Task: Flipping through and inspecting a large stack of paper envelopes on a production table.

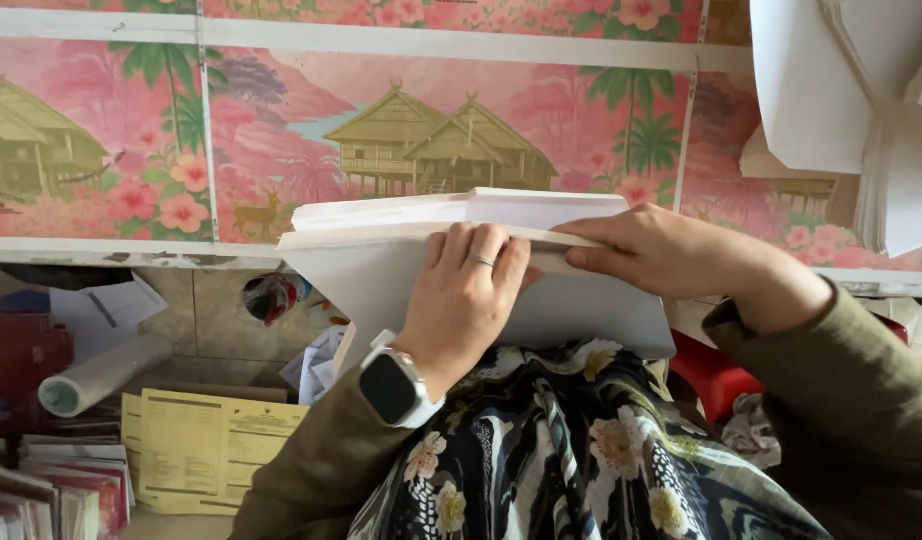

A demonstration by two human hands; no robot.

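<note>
A thick stack of white paper sheets point(381, 270) rests on my lap, over a dark floral cloth point(571, 450). My left hand point(461, 290), with a ring and a wrist watch, lies flat on the top sheet, its fingers curled over the stack's far edge. My right hand point(671, 250) comes in from the right and pinches the stack's upper edge between thumb and fingers. Both sleeves are olive green.
A pink wall panel painted with huts and palms point(311, 120) stands close ahead. More white sheets point(841, 90) hang at the top right. Low left lie yellow printed forms point(201, 440), a rolled tube point(101, 375) and stacked booklets point(51, 495). A red object point(716, 375) sits at right.
</note>
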